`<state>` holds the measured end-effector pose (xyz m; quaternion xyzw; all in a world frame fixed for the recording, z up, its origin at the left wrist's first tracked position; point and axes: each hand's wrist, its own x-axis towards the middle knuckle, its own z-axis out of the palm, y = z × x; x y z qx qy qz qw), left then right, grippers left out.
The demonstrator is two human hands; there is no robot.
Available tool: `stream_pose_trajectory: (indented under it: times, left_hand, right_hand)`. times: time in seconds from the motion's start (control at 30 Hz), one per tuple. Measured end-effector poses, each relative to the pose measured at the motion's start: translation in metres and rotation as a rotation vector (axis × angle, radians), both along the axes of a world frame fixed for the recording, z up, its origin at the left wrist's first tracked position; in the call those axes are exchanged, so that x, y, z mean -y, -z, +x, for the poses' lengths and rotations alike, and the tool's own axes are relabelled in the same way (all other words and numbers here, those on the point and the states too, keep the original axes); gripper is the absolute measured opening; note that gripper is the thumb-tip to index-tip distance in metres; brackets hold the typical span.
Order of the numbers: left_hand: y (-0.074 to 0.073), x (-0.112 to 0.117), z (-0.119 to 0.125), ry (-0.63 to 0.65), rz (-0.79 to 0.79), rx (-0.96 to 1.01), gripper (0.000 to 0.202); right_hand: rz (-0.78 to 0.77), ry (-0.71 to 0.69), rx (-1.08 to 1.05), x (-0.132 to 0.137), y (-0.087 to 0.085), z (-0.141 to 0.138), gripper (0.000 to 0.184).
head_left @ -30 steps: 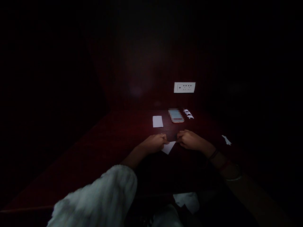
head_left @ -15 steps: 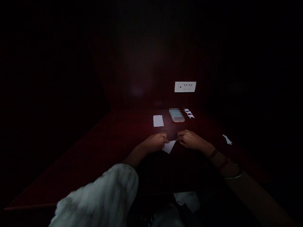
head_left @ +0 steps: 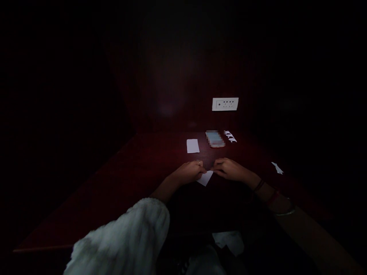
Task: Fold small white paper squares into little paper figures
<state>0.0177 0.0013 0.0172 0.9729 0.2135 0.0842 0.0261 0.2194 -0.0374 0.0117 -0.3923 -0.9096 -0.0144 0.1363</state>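
Observation:
The scene is very dark. Both of my hands rest on a dark red table (head_left: 137, 172) and meet over a small white paper sheet (head_left: 205, 178). My left hand (head_left: 189, 171) is closed, its fingertips pinching the sheet's upper left edge. My right hand (head_left: 228, 168) is closed too, pinching the sheet's upper right edge. A white fluffy sleeve (head_left: 123, 236) covers my left forearm. Bracelets (head_left: 272, 198) circle my right wrist.
Beyond my hands lie a white card (head_left: 193, 146), a phone (head_left: 215, 138) and several small folded white paper pieces (head_left: 229, 136). Another folded piece (head_left: 277, 167) lies at the right. A white wall socket (head_left: 225, 104) sits on the back panel. White paper (head_left: 229, 241) rests near my lap.
My hands have barely moved; the right fingertips have closed in slightly toward the left hand over the sheet. The view has shifted slightly.

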Motion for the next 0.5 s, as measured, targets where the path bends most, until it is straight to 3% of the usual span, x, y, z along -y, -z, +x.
stream_pose_trajectory:
  times: [0.23, 0.5]
  left_hand:
    - [0.004, 0.0, 0.004, -0.02, -0.009, 0.035, 0.024]
    - [0.004, 0.001, 0.006, -0.054, -0.039, 0.038, 0.022]
  right_hand:
    - [-0.079, 0.122, -0.146, -0.005, 0.008, -0.016, 0.012]
    - [-0.108, 0.232, -0.146, -0.007, 0.014, -0.019, 0.006]
